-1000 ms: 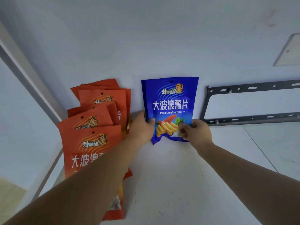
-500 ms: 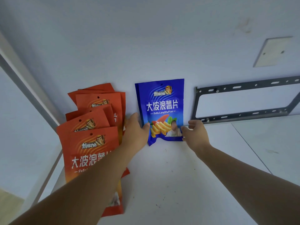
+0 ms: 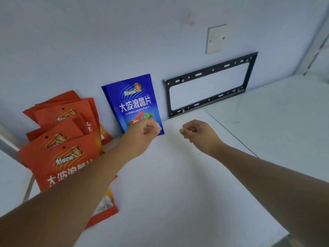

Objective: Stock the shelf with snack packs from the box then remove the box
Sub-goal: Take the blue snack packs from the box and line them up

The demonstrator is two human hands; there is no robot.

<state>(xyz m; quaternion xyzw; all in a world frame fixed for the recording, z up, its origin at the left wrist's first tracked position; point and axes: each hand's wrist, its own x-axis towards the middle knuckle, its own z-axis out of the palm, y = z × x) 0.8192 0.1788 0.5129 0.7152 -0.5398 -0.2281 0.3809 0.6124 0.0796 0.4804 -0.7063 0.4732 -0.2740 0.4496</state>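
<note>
Blue pack [image 3: 135, 102], frame centre, just leans on the wall [image 3: 124, 41]; it can slide flat. Your right hand [image 3: 199, 134] is loosely curled, empty; left hand [image 3: 142, 134] hold unclear.

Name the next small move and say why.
Probably draw both hands back for another pack: the blue pack stands leaning on the wall beside the orange packs, the right hand holds nothing, and the left hand seems only in front of it.

Blue snack pack [image 3: 135, 102] leans against wall [image 3: 124, 41]; left hand [image 3: 142, 134] and right hand [image 3: 197, 134] hover loosely curled.
</note>
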